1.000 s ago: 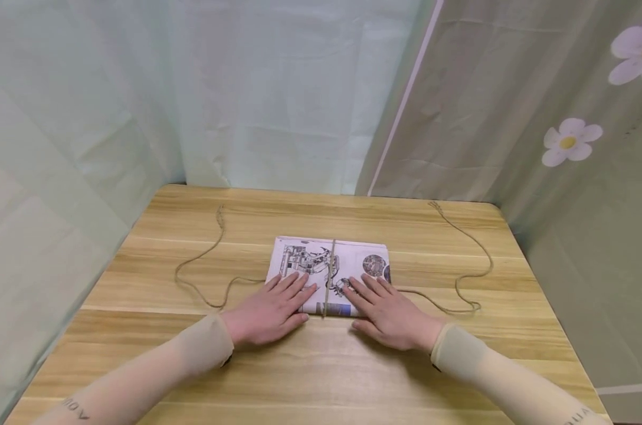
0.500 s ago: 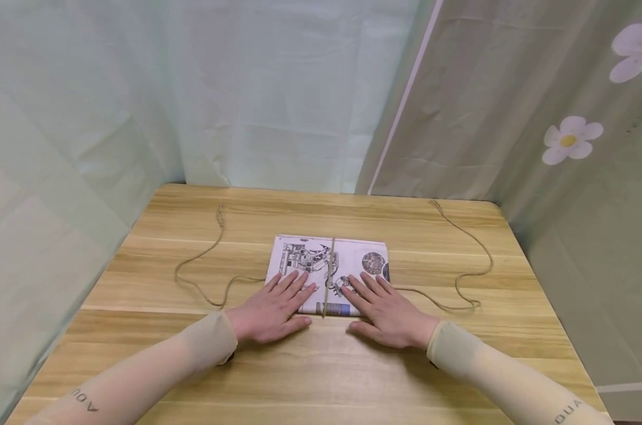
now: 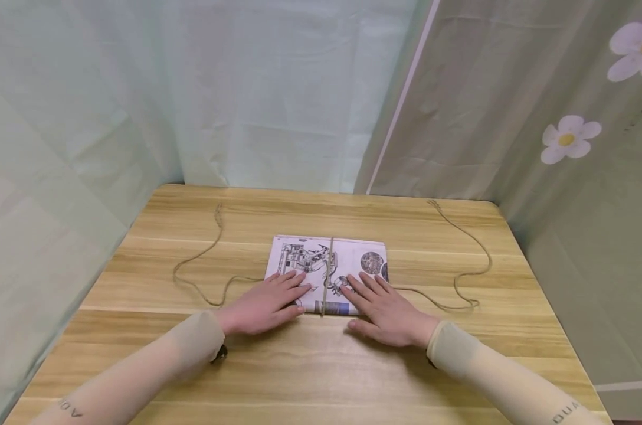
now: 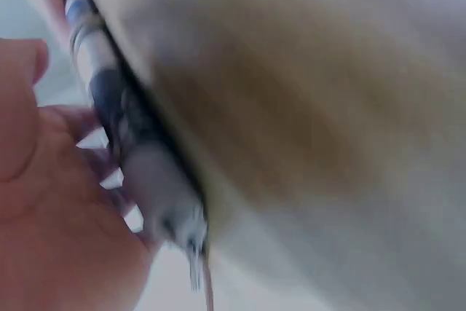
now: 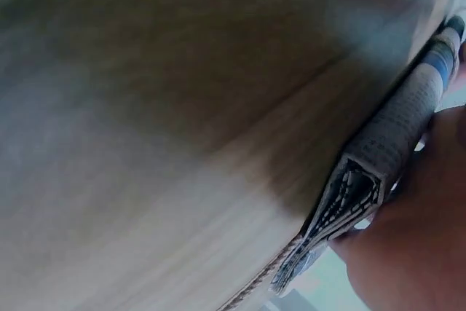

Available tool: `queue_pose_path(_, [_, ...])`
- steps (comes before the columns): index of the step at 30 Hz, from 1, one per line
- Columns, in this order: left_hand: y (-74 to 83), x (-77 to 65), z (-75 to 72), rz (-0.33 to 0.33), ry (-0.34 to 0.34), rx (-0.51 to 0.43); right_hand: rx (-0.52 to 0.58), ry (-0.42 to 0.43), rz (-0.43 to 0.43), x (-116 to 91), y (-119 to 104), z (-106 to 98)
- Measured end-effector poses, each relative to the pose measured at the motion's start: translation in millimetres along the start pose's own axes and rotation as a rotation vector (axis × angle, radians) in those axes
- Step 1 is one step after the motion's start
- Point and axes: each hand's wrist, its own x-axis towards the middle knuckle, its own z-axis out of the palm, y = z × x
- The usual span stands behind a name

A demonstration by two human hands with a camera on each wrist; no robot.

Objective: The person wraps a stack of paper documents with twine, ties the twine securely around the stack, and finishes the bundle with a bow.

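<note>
A folded newspaper (image 3: 347,251) lies flat near the middle of the wooden table, printed with line drawings and a blue patch. A thin brown string (image 3: 328,268) runs front to back over its middle. My left hand (image 3: 265,304) rests on the paper's left part with fingers straight, thumb at the front edge. On the right part lies my right hand (image 3: 389,313), fingers spread, its thumb off the front edge. Both wrist views show the folded newspaper (image 4: 156,180) edge-on beside the palm; layered pages show at the end of the newspaper (image 5: 397,121) in the right one.
String trails out on both sides of the paper: a left length (image 3: 196,258) and a right length (image 3: 472,273) curve toward the table's (image 3: 321,378) back edge, each with a frayed or knotted end. Pale curtains (image 3: 278,106) surround the table's back and sides.
The left hand has shifted slightly left, and its thumb has drawn up closer to the paper's front edge. The right hand, newspaper and string have barely moved.
</note>
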Motion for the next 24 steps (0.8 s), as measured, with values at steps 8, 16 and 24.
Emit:
queue_pose_path(8, [-46.1,-22.1,-64.9,-0.267,0.215,-0.065,0.121,0.077,0.003,5,5,-18])
queue_pose_path(16, [-112.0,-69.3,-96.0,-0.6,0.278,0.004,0.084,0.169,-0.03,17,3,-35])
queue_pose_path(24, [-135.1,-107.9,-104.6,-0.793,0.002,-0.146,0.01,0.142,-0.061,34,-10,-50])
